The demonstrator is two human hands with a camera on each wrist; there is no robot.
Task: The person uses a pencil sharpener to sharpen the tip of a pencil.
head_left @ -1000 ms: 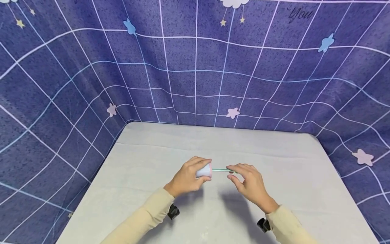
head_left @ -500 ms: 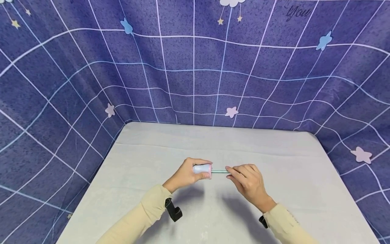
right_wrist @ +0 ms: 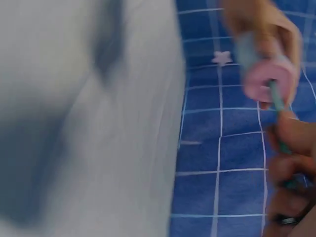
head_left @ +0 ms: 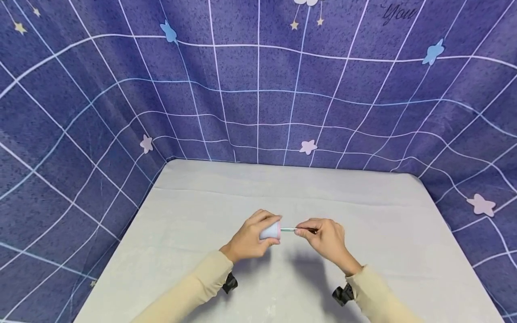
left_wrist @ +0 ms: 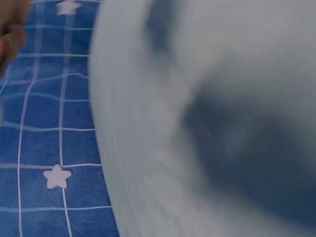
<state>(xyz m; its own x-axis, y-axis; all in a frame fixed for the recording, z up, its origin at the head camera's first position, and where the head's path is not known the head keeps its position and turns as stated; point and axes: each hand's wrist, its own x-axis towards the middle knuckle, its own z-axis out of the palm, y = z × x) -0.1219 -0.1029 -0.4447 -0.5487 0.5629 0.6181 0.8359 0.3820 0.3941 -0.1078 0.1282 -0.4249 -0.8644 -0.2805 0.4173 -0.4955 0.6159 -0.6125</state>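
In the head view my left hand (head_left: 246, 237) grips a light blue, cup-shaped pencil sharpener (head_left: 269, 231), thumb below and fingers over the top. Its pink end faces right. From a dark hole in that pink end (right_wrist: 256, 85) runs a slim green pencil (head_left: 287, 229). My right hand (head_left: 330, 240) pinches the pencil between thumb and fingers, a short way from the hole; a dark part shows by the palm. The right wrist view shows the pencil (right_wrist: 276, 95) going into the hole. Both things are held above the table.
A white-covered table (head_left: 202, 188) lies beneath, with blurred shadows of both arms on it. Behind and at the sides hangs a blue curtain (head_left: 258, 107) with grid lines and stars. A black wrist camera (head_left: 343, 294) sits below the right sleeve, another (head_left: 230, 283) below the left.
My left hand turns the sharpener one way and back. The right fingers let their hold on the pencil loosen, then take it again, now nearer the sharpener with the thumb in front.
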